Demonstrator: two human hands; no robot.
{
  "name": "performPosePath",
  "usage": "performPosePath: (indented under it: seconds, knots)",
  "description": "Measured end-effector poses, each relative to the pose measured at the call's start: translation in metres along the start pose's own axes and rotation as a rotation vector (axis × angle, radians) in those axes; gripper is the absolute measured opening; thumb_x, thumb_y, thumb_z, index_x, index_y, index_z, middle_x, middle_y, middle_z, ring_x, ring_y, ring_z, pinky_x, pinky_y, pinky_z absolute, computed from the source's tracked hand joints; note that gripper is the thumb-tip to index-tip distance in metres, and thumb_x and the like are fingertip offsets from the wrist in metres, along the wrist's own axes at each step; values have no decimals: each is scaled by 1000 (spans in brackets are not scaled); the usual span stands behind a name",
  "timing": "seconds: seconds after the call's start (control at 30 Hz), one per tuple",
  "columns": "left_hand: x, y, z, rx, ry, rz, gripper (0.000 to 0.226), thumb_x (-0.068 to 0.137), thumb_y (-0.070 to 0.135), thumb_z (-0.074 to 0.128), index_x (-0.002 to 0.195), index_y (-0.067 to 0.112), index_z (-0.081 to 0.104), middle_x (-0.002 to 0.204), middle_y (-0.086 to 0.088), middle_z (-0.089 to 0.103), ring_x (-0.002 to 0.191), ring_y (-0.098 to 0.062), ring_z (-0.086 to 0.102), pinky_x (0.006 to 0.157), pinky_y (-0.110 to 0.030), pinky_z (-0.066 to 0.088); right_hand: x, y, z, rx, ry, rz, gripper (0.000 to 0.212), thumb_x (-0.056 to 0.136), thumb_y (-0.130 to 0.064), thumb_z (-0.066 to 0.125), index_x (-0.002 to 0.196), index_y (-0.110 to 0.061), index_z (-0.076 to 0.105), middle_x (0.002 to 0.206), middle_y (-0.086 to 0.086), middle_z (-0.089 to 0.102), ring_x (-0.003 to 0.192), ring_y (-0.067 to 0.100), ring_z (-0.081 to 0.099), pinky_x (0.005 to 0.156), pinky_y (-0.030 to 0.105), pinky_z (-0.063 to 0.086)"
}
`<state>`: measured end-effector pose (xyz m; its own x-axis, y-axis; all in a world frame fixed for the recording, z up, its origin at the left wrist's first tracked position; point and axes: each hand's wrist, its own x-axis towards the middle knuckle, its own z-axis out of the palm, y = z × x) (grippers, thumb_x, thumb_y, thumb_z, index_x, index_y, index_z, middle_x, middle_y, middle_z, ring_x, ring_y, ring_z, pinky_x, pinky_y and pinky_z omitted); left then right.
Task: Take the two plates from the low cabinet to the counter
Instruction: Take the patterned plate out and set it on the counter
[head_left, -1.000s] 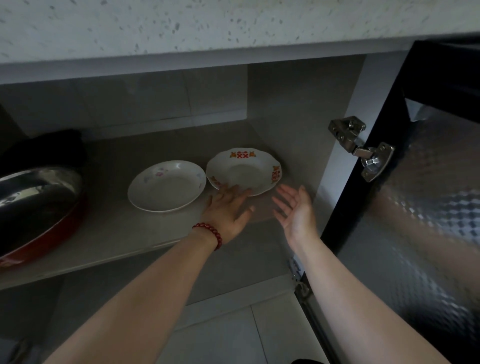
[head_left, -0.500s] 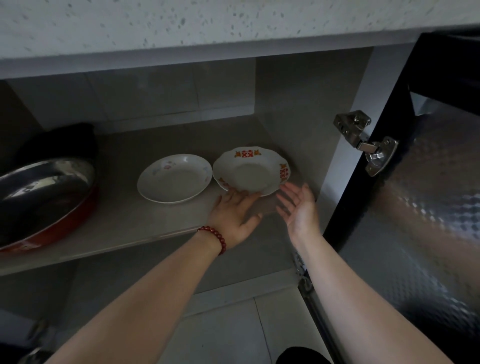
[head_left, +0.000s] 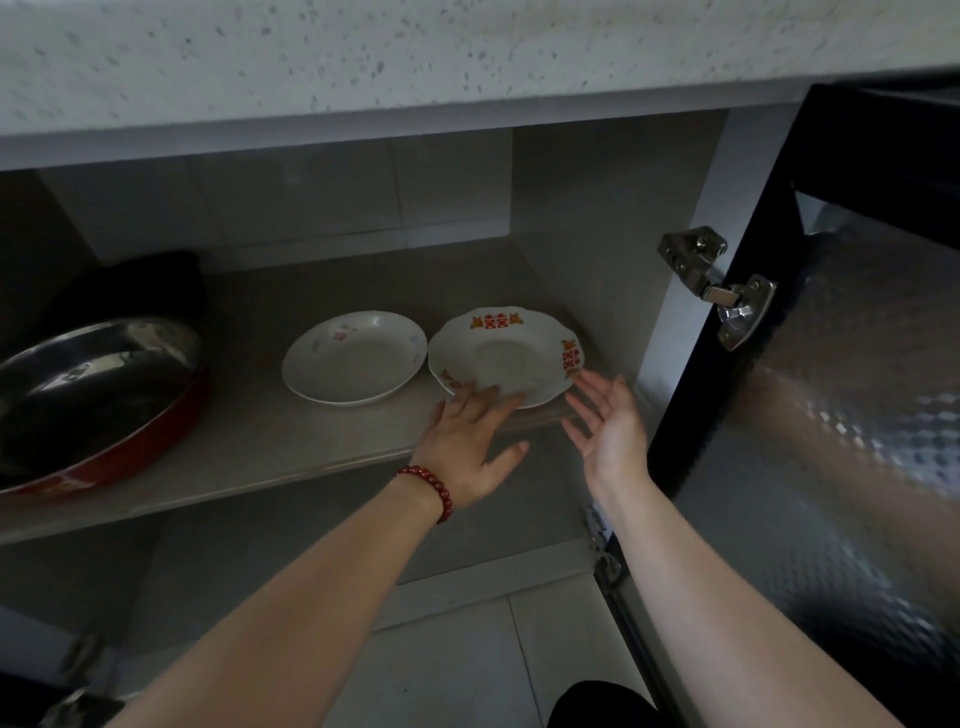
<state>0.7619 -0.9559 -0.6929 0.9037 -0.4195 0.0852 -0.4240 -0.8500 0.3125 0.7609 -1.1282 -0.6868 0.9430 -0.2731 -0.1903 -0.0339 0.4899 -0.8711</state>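
Note:
Two white plates lie side by side on the cabinet shelf (head_left: 260, 457). The right plate (head_left: 506, 353) has a scalloped rim with red and orange marks; the left plate (head_left: 356, 358) is plain with faint flowers. My left hand (head_left: 470, 441), a red bead bracelet on its wrist, has its fingertips on the near rim of the red-marked plate, fingers spread. My right hand (head_left: 608, 423) is open, palm turned left, just off that plate's right near edge, not touching it. The speckled counter (head_left: 415, 52) runs overhead.
A large steel pan with a red rim (head_left: 98, 400) sits on the shelf's left. The open dark cabinet door (head_left: 831, 389) with its metal hinge (head_left: 722, 286) stands close on the right. Tiled floor (head_left: 467, 649) lies below the shelf.
Both hands have crept forward toward the red-marked plate; my left fingertips now rest on its near rim. The plates have not moved on the shelf.

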Motion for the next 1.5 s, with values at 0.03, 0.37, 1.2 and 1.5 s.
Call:
performPosePath:
  seconds: [0.03,0.37,1.2,1.5]
  knots:
    - [2,-1,-1,-1,-9,-16,63,88,58,28,146,39,12,156,-1,19,144,-23,1,115,-47,4,0,0,0,3,5,2,43,100,-41,26,116,-18,59,128,2,58,116,17,54,90,34,41]
    - [-9,11,2,-13,-24,-6,68,84,62,27,146,39,11,154,-2,26,144,-24,6,115,-45,7,-4,-1,-4,36,52,-9,35,100,-35,29,117,-20,55,127,-1,55,121,18,49,93,36,40]
    - [-6,-10,-44,-1828,246,-577,72,86,69,22,143,26,30,143,-10,43,128,-32,42,83,-42,42,-3,1,4,74,37,63,29,98,-38,33,115,-23,52,106,-5,60,109,17,51,95,43,37]
    - [7,-19,-49,-1803,234,-670,77,86,69,22,148,25,19,148,-10,37,130,-34,40,104,-55,33,5,-7,10,22,44,92,40,98,-42,32,131,-23,43,114,-4,56,104,13,53,96,41,37]
